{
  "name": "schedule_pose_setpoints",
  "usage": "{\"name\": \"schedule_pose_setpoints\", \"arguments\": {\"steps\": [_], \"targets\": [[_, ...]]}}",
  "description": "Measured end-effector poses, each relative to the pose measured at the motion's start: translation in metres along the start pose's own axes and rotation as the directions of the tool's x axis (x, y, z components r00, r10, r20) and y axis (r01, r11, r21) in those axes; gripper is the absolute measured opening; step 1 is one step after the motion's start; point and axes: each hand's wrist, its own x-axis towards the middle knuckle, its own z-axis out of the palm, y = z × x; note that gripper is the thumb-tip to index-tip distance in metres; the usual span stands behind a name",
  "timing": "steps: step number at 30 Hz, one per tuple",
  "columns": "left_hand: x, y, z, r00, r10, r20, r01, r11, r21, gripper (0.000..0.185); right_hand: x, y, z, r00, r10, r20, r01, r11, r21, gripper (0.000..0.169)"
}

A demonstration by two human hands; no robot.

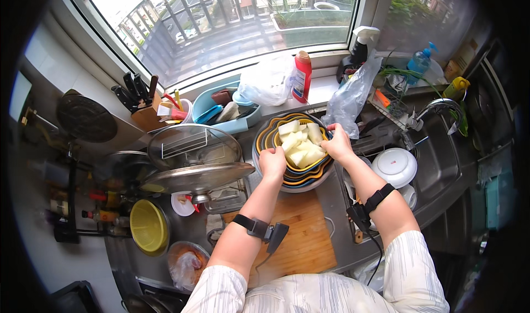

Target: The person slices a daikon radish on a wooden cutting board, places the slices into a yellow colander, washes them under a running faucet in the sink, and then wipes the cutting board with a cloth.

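Pale, peeled chunks of a fruit or vegetable (304, 149) are heaped in the top of a stack of nested plastic baskets (312, 175) with wavy yellow, blue and grey rims. My left hand (272, 164) pinches the stack's rim on its left side. On the opposite side, my right hand (339, 144) grips the rim between thumb and fingers. How many baskets each hand grips is hidden. Beneath the stack shows the edge of a pale, wider basin (308, 187). Closer to my body, a wooden cutting board (304, 242) lies on the counter, partly behind my left forearm.
Glass pot lids (198, 174) stand upright at the left, near a yellow colander (148, 226). A knife block (145, 115) and blue bin (232, 124) line the window side. To the right are upturned white dishes (394, 168), a sink (439, 164) and its faucet (441, 102).
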Motion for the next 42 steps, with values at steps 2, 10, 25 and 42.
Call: {"name": "schedule_pose_setpoints", "arguments": {"steps": [2, 10, 25, 42], "targets": [[0.008, -0.011, 0.005, 0.998, 0.066, -0.018, -0.066, 0.998, -0.002, 0.038, -0.002, 0.007, -0.005, 1.000, -0.022, 0.009, 0.021, 0.998, 0.058, 0.056], [-0.048, 0.038, -0.029, 0.975, 0.171, 0.143, -0.130, 0.957, -0.260, 0.025, -0.049, -0.016, -0.057, 0.997, -0.068, -0.039, 0.078, 0.882, 0.464, 0.079], [-0.244, 0.025, 0.055, 0.626, 0.076, 0.776, 0.040, 0.991, -0.129, 0.019, -0.261, 0.125, -0.219, 0.984, 0.148, -0.100, -0.028, 0.681, 0.732, 0.059], [-0.467, -0.051, 0.328, 0.553, -0.097, 0.828, 0.196, 0.980, -0.016, 0.016, -0.323, 0.424, -0.428, 0.984, 0.164, -0.070, -0.076, 0.743, 0.665, 0.052]]}}
